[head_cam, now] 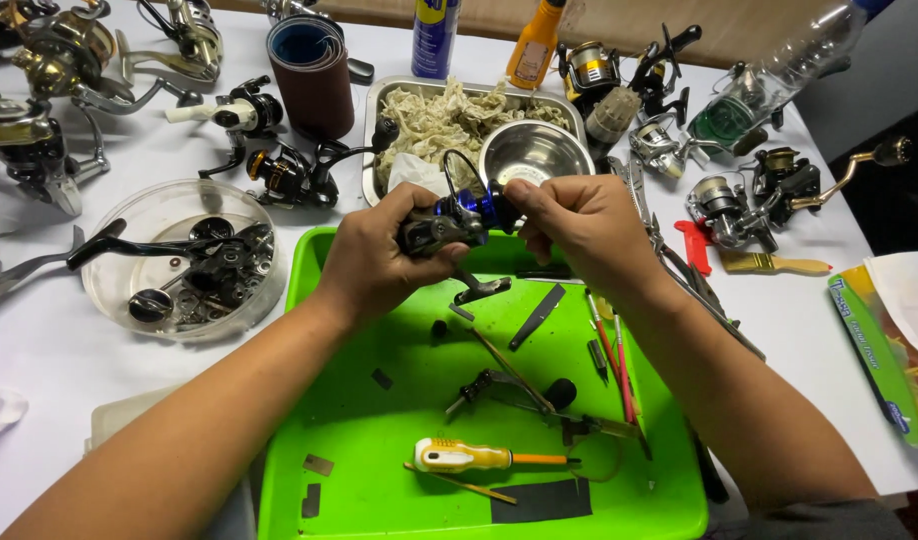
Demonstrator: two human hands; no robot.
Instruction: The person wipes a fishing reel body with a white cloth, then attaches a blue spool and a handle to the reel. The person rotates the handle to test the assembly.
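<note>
Fingers of left hand (pixel 374 255) and right hand (pixel 579 225) curled tight around blue fishing reel (pixel 457 218).

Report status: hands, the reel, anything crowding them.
Left hand and right hand both grip blue fishing reel. Held above green tray. Screwdriver lies below, clear.

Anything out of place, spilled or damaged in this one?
Nothing looks spilled or broken. Both hands, left hand and right hand, hold a blue fishing reel over the green tray, where loose tools lie scattered.
</note>
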